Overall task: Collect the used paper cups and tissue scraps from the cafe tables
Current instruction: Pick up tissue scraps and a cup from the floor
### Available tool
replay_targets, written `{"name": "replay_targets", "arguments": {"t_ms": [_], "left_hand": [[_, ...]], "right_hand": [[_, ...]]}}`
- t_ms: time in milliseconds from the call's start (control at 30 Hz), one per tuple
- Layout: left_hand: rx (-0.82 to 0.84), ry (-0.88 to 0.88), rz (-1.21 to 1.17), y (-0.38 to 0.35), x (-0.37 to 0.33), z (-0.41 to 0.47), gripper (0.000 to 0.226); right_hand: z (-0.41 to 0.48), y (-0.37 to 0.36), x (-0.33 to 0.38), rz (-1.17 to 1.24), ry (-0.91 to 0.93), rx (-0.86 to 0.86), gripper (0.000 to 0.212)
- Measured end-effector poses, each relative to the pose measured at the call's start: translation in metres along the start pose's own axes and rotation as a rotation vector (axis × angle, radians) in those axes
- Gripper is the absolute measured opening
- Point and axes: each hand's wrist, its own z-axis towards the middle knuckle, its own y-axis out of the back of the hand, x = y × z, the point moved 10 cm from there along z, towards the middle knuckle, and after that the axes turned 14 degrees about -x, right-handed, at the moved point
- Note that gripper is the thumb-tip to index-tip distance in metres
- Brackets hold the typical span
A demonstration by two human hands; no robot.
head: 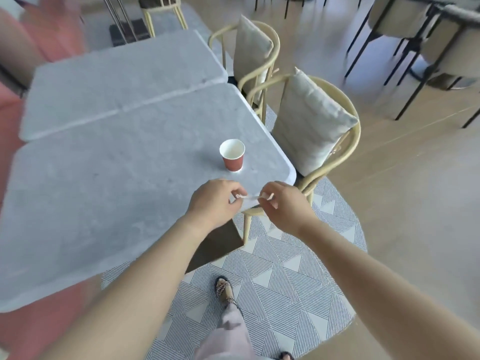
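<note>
Two grey stone-look tables stand pushed edge to edge, the far table [117, 81] behind the near table [104, 190], with blurred pink seating [39, 37] along their left side. On the near table, close to its right-hand corner, a red paper cup [232, 155] stands upright, its white inside showing. Just in front of the cup, over the table's near right edge, the left hand [214, 201] is curled with thumb and fingertips pinching one end of a thin white tissue scrap [250, 198]. The scrap runs as a short twisted strip across to the right hand [283, 206], which pinches its other end between thumb and forefinger, the remaining fingers loosely bent. Neither hand touches the cup. Below the hands, a sandalled foot [224, 289] stands on a striped geometric rug [285, 268]. To the right of the tables are two pale bentwood chairs, the near chair [354, 141] and the far chair [275, 40], each with a beige cushion propped upright against its back. Further right, dark-legged chairs [441, 35] stand on the tan floor.
</note>
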Motion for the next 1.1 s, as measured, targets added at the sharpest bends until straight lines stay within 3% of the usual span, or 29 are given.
{"name": "replay_targets", "arguments": {"t_ms": [533, 800, 1100], "left_hand": [[0.122, 0.058, -0.05, -0.013, 0.076, 0.125, 0.014], [0.211, 0.03, 0.095, -0.054, 0.085, 0.134, 0.042], [0.235, -0.026, 0.262, -0.075, 0.105, 0.138, 0.019]], "right_hand": [[0.135, -0.05, -0.021, -0.119, -0.176, -0.043, 0.007], [0.158, -0.084, -0.032, -0.176, -0.16, 0.18, 0.025], [0.155, -0.105, -0.039, -0.245, -0.074, 0.314, 0.031]]}}
